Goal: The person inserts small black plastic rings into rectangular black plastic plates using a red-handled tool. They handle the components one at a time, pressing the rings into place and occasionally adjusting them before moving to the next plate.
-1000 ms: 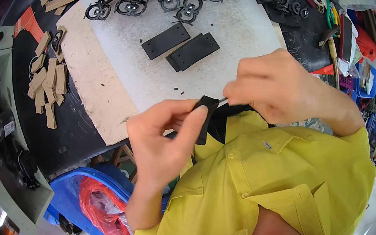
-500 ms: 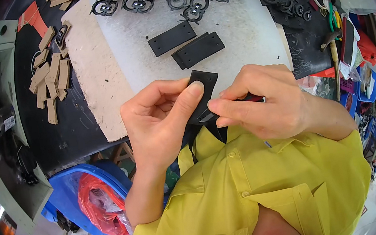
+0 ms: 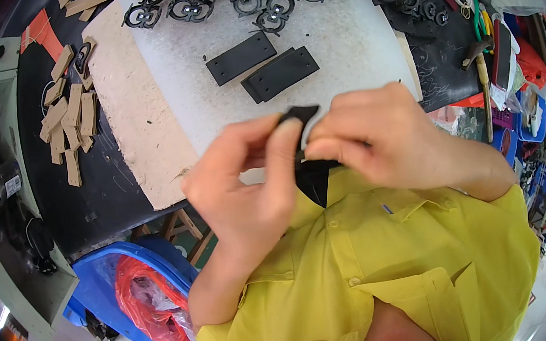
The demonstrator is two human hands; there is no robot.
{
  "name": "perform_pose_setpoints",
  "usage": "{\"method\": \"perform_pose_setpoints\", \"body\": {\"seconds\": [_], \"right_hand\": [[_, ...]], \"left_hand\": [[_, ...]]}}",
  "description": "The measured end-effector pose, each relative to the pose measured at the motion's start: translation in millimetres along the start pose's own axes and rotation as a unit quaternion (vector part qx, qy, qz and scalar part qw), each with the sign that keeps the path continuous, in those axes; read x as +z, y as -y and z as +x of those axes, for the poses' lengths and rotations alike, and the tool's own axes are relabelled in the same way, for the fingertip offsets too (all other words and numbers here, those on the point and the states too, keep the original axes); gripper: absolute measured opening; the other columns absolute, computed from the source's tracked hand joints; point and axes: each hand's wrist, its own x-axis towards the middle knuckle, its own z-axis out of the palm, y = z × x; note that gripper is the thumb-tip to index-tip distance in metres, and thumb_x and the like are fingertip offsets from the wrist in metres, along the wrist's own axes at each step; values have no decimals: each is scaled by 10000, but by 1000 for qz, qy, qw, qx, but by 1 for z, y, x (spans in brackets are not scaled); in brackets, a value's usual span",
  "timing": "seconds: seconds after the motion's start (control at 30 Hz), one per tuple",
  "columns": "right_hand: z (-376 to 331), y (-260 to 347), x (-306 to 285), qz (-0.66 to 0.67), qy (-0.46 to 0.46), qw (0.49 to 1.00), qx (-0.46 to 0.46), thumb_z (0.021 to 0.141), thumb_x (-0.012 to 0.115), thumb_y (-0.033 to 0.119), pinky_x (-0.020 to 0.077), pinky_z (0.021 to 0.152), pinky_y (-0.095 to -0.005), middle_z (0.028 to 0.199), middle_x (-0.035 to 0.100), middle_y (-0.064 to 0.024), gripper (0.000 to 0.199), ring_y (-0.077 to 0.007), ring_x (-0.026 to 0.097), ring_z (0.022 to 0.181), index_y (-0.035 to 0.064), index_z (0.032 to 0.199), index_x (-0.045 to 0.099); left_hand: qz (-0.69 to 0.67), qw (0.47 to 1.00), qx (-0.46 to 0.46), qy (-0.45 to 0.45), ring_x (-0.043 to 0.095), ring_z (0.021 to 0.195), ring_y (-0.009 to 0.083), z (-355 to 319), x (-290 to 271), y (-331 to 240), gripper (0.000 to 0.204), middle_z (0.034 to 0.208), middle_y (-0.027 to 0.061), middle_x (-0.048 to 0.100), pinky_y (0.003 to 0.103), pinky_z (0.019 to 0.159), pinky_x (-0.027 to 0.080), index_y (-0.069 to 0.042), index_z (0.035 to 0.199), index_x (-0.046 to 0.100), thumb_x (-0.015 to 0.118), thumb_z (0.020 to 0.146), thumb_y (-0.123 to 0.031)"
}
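Up close, both hands, left and right, pinch one small black piece, likely for inspection. Two black plates lie at 12 o'clock on the counter.

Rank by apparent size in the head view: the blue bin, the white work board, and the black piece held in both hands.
1. White work board
2. Blue bin; it sits lower and nearer the picture's edge, so the gap is unsure
3. Black piece, mostly hidden by the left hand and right hand
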Motion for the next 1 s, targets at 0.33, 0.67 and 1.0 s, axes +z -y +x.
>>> {"method": "perform_pose_setpoints", "body": {"seconds": [0.33,0.67,1.0], "right_hand": [[15,10,15,334,-111,907,232,817,607,71,411,488,-207,682,566,19,175,-19,476,545,14,980,630],[0,1,-9,20,-37,994,96,815,618,118,466,581,-344,768,586,-139,310,-299,577,662,47,1113,570],[-13,-11,-11,-256,-126,933,-217,623,717,68,441,459,-248,796,589,-73,356,-180,543,613,-21,955,624]], "left_hand": [[-382,917,-90,-66,594,937,178,-1,15,17,246,982,153,637,289,831,466,41,1031,574,633,791,48],[-160,970,-173,60,651,694,207,-2,-17,2,225,838,168,639,288,670,571,137,1015,585,576,809,46],[-240,938,-249,9,655,622,180,-3,-20,7,198,826,161,642,330,660,582,104,979,608,596,799,23]]}}
